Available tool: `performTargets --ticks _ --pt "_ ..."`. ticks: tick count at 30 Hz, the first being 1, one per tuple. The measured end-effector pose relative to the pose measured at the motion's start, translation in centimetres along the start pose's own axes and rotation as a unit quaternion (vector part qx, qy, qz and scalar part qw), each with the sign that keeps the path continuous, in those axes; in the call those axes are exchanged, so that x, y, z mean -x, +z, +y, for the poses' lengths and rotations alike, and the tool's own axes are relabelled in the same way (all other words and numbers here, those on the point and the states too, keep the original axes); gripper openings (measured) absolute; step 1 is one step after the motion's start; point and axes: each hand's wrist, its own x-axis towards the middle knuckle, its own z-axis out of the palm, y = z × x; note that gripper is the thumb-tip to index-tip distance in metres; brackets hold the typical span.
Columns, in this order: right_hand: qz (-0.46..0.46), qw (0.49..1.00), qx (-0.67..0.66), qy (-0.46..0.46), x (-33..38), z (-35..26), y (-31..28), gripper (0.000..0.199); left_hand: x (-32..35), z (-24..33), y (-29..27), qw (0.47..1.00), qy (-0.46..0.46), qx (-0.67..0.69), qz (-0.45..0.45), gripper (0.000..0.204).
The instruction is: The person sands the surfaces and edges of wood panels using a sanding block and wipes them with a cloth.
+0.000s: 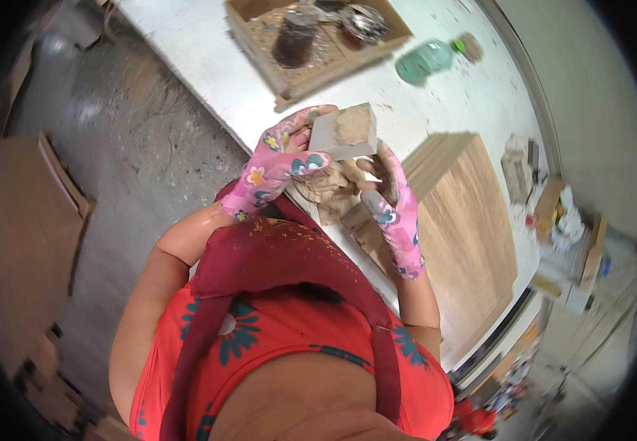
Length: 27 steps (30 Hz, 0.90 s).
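Note:
Both hands wear pink flowered gloves. My left hand [278,162] grips a small pale rectangular wooden block [344,132] by its left end and holds it up over the edge of the white worktable [208,59]. My right hand [392,202] is just below and to the right of the block, curled against its lower side over a crumpled brownish rag or paper [326,187]. Whether the right hand holds the rag or only touches the block is hard to tell. Small wooden blocks [363,228] lie on the table beneath the hands.
A stack of wood-grain boards [473,213] lies on the table to the right. A shallow wooden box [311,37] with a dark jar and a tin stands at the back. A green plastic bottle [425,60] lies beyond it. Cardboard sheets [24,235] sit on the floor at left.

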Motion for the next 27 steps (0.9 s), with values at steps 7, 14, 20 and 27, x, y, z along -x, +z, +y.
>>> performTargets --ticks 7,14,20,27 --pt "0.18 0.961 -0.182 -0.106 6.2 0.5 -0.7 0.083 0.9 -4.5 7.6 0.988 -0.117 -0.045 -0.084 0.078" --pt "0.243 0.951 -0.142 -0.126 10.9 4.4 -2.1 0.075 2.4 -8.6 9.6 0.972 -0.167 -0.096 -0.134 0.071" --pt "0.376 0.888 -0.218 -0.152 15.9 9.5 -5.8 0.054 3.0 -10.5 9.9 0.949 0.072 -0.245 -0.182 0.076" --pt "0.348 0.797 -0.428 -0.246 19.5 6.8 -14.0 0.075 -0.8 -8.4 1.3 0.768 0.159 -0.619 0.038 0.064"
